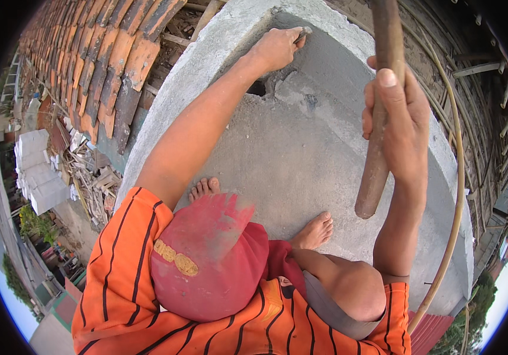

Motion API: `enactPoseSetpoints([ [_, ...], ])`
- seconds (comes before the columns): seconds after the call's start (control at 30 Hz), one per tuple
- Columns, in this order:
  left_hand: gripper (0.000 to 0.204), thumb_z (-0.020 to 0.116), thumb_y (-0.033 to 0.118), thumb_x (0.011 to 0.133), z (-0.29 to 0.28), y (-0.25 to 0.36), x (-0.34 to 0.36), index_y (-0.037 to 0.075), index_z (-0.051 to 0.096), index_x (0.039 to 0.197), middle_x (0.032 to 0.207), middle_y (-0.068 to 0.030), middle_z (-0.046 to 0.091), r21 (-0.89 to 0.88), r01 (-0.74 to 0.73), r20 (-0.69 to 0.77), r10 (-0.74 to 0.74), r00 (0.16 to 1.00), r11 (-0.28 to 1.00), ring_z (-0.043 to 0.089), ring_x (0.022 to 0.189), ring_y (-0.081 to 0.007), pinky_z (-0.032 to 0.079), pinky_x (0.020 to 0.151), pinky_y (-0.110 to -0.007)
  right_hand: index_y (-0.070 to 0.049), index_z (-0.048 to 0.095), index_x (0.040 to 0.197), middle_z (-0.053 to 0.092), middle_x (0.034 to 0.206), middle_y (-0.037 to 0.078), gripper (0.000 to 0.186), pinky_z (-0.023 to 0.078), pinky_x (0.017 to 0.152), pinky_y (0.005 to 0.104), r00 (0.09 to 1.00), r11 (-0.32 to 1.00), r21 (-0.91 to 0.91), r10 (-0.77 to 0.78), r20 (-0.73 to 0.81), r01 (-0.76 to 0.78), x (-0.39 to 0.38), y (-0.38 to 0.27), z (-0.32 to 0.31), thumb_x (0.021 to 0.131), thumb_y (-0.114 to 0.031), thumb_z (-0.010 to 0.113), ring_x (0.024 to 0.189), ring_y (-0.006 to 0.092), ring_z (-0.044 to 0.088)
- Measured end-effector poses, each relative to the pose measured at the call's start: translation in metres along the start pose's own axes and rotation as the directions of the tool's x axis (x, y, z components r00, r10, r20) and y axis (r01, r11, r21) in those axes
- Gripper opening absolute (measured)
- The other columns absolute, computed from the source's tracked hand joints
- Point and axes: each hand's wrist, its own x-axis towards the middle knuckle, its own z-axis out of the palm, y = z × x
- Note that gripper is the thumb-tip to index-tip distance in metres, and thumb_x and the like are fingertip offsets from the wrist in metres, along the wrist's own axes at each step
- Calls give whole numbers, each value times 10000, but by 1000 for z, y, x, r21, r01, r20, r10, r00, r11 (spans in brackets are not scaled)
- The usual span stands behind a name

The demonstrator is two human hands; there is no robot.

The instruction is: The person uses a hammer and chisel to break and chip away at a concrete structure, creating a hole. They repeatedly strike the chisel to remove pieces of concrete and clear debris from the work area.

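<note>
My left hand [277,47] reaches to the upper inner corner of a grey concrete basin [236,142], closed round a small metal chisel-like tool [303,32] held against the wall. Just below it is a dark hole [258,87] with broken edges. My right hand [396,118], raised at the right, grips a thick brown handle [372,195] whose upper end runs out of view. My bare feet [316,231] stand on the basin's floor.
Clay roof tiles [106,53] lie at upper left, with white blocks [35,154] and debris below them. Bamboo roof framing [485,118] runs along the right beyond the basin's rough rim [201,59]. A long bent pole [459,195] curves past my right arm.
</note>
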Motion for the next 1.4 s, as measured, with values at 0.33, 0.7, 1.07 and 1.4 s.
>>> enactPoseSetpoints([
  [0.33, 94, 505, 58, 851, 0, 7, 7, 37, 552, 930, 829, -194, 635, -13, -14, -10, 14, 1000, 1000, 616, 826, -370, 451, 716, -464, 14, 439, 1084, 542, 731, 65, 466, 480, 526, 277, 859, 920, 17, -359, -364, 392, 27, 25, 4, 980, -440, 427, 549, 128, 552],
  [0.7, 110, 503, 60, 850, 1, 10, 11, 50, 558, 944, 823, -187, 632, -14, -8, -3, 8, 1000, 1000, 625, 793, -361, 469, 714, -450, 20, 509, 1139, 505, 712, 41, 504, 460, 496, 246, 884, 932, 80, -305, -354, 354, 24, -53, -62, 986, -445, 391, 514, 123, 512],
  [1.07, 126, 504, 86, 869, 8, 7, 9, 40, 561, 972, 902, -192, 646, 31, -43, 7, 43, 999, 999, 619, 869, -369, 462, 763, -464, -22, 532, 1008, 494, 630, -4, 459, 442, 437, 239, 976, 970, -129, 214, 31, -208, 9, 40, 10, 986, -467, 422, 480, 80, 513],
  [1.4, 126, 498, 78, 873, 9, 7, 6, 60, 561, 980, 841, -182, 639, -63, -32, -34, 30, 999, 998, 620, 814, -367, 456, 727, -460, -13, 451, 1010, 494, 759, 66, 504, 472, 575, 270, 848, 845, 261, -343, -404, 466, 26, -24, -44, 980, -506, 353, 629, 149, 541],
])
